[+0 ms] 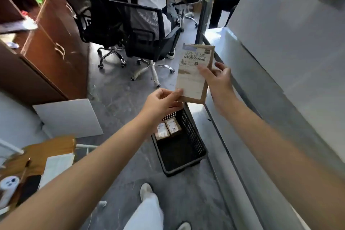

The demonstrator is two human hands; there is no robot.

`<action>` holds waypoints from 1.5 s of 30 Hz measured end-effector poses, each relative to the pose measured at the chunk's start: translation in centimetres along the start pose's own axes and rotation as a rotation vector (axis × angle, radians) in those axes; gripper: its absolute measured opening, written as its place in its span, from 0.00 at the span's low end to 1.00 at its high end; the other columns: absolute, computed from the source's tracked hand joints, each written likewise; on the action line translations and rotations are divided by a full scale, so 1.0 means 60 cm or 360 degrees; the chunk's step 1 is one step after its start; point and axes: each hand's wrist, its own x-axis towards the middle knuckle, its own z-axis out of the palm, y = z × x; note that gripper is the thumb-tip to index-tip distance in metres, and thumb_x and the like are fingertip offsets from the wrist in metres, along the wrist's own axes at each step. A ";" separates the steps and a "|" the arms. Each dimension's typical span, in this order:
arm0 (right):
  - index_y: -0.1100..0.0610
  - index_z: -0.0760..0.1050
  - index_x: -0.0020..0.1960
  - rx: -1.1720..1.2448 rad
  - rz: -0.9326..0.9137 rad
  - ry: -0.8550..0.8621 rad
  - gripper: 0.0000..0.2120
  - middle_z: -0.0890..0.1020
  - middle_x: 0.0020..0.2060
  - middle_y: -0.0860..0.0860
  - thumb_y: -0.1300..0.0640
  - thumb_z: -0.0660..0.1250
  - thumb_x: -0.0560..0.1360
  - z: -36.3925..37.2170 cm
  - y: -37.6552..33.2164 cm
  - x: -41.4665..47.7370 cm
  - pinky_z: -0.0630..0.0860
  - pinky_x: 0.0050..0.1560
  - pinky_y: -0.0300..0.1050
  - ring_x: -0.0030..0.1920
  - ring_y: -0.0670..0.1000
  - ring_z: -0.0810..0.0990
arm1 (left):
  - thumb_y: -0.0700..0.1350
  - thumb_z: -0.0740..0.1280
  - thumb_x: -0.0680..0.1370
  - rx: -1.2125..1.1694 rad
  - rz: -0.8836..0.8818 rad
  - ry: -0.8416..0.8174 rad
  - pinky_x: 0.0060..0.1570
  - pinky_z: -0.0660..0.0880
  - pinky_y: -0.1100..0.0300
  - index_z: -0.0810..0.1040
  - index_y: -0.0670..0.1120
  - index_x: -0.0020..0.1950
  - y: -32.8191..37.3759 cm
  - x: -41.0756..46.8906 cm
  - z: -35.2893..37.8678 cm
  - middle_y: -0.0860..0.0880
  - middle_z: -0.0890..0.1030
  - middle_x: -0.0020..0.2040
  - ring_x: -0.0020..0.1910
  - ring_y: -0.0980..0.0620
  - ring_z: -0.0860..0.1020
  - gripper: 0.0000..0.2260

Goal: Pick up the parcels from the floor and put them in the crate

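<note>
Parcel (194, 73): you hold this flat brown cardboard packet up in the air between your two hands, above the far end of the crate (194, 136) and in front of the grey metal table (261, 99). Its face with the white shipping label and barcode is turned toward you, and it stands nearly upright, leaning a little to the right.

Your left hand (162, 101) pinches the packet's lower left corner, the thumb and curled fingers closed on the label edge. Your right hand (218, 80) grips the right edge about halfway up, thumb across the front of the label and the fingers wrapped behind, one fingertip showing past the side.

The black perforated crate sits on the grey floor (119, 102) just beside the table's edge. Two small brown parcels (169, 129) with white labels lie side by side, touching, at its far end; the near part of the crate shows bare dark bottom.

Your legs in pale trousers and light shoes (146, 189) stand just short of the crate. To the left, a white board (69, 117) leans low near a dark wooden cabinet (56, 58), and an open cardboard box (43, 157) stands at the lower left. Beyond the parcel, two black mesh office chairs (141, 31) stand on the floor, a person seated in the nearer one.
</note>
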 end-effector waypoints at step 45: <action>0.44 0.66 0.74 -0.0966 0.1231 -0.0920 0.24 0.78 0.65 0.42 0.60 0.60 0.81 -0.096 1.089 0.363 0.76 0.63 0.44 0.64 0.42 0.77 | 0.38 0.61 0.80 0.0591 -0.1195 0.0714 0.36 0.69 0.67 0.66 0.48 0.72 -0.899 0.552 -0.065 0.49 0.78 0.61 0.51 0.53 0.77 0.20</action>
